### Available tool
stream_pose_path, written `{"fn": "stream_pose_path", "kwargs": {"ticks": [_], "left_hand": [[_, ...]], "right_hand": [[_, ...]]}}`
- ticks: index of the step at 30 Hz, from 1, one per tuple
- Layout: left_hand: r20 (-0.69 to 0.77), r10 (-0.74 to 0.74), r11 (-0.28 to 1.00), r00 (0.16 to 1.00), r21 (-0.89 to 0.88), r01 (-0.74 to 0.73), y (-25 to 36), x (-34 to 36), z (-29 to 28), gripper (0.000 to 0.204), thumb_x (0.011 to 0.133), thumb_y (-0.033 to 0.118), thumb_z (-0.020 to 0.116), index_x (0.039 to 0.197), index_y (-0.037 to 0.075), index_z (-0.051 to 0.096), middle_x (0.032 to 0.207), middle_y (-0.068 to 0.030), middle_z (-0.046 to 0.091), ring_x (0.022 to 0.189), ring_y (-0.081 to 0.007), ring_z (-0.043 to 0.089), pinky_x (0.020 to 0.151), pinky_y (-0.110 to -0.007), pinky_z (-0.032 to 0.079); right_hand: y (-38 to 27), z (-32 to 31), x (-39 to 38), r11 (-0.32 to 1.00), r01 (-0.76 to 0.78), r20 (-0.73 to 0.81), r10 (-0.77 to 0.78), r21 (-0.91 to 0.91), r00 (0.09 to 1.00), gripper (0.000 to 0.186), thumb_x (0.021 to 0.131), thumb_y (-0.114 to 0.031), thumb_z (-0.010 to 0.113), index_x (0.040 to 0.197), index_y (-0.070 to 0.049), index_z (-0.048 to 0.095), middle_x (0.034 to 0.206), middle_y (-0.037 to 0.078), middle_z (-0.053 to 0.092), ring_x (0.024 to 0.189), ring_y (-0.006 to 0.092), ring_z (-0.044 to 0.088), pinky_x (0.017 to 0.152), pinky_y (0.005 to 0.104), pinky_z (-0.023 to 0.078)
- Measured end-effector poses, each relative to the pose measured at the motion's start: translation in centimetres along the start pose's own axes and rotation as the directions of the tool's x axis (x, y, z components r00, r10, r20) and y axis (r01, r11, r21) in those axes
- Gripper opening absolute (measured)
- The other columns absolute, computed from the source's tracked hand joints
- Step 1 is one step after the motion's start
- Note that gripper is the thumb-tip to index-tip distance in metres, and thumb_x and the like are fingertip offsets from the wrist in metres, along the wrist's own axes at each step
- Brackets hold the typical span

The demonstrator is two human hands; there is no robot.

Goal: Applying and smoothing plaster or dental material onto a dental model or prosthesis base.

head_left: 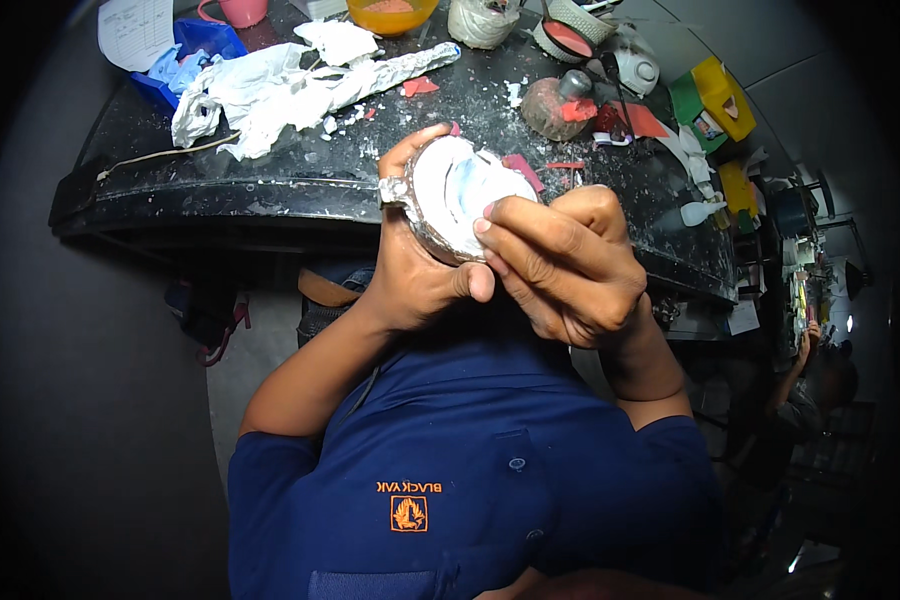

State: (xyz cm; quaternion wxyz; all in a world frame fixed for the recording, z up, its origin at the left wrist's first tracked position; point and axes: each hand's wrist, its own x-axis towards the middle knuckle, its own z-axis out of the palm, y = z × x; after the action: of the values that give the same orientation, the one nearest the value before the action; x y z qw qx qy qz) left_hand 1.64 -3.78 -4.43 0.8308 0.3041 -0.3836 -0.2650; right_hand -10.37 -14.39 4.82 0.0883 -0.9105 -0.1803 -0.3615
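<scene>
In front of you, the black table (pixel 340 172) bore crumpled white sheeting (pixel 270 95), a blue bin (pixel 156 92), an orange bowl (pixel 392 26), red scraps (pixel 420 87) and white crumbs (pixel 330 126).

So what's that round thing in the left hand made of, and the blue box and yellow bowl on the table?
The round thing: chalky, matte white, perhaps plaster, in a dull brownish ring with small glints, possibly metal. The blue box: probably plastic; its walls look smooth and evenly coloured. The yellow bowl: plastic or glass, I can't tell; its side seems to let light through.
</scene>
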Motion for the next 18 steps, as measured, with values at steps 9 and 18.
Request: {"fn": "stream_pose_path", "kwargs": {"ticks": [9,18], "left_hand": [[-0.008,-0.061,0.998,0.998,-0.008,0.061,0.2,-0.1,-0.1,0.128,0.063,0.046,0.095,0.152,0.005,0.013,0.129,-0.0117,0.049,0.12,-0.021,0.054,0.104,-0.038,0.045],[0.028,-0.074,0.977,0.997,-0.199,0.078,0.4,0.3,-0.6,0.104,0.086,0.066,0.067,0.152,0.001,0.021,0.136,-0.02,0.052,0.119,-0.0294,0.059,0.101,-0.043,0.05]], "right_hand": [[-0.2,0.4,-0.4,0.999,-0.004,-0.018,0.003,-0.032,1.0,0.027,0.077,-0.003,0.076,0.103,0.003,0.076,0.109,0.008,0.072,0.084,0.0172,0.057,0.075,0.0295,0.044],[-2.3,-3.1,-0.5,0.992,-0.047,-0.022,0.045,-0.115,0.999,0.027,0.075,-0.009,0.073,0.101,-0.004,0.078,0.107,0.004,0.073,0.081,0.014,0.051,0.07,0.0265,0.039]]}}
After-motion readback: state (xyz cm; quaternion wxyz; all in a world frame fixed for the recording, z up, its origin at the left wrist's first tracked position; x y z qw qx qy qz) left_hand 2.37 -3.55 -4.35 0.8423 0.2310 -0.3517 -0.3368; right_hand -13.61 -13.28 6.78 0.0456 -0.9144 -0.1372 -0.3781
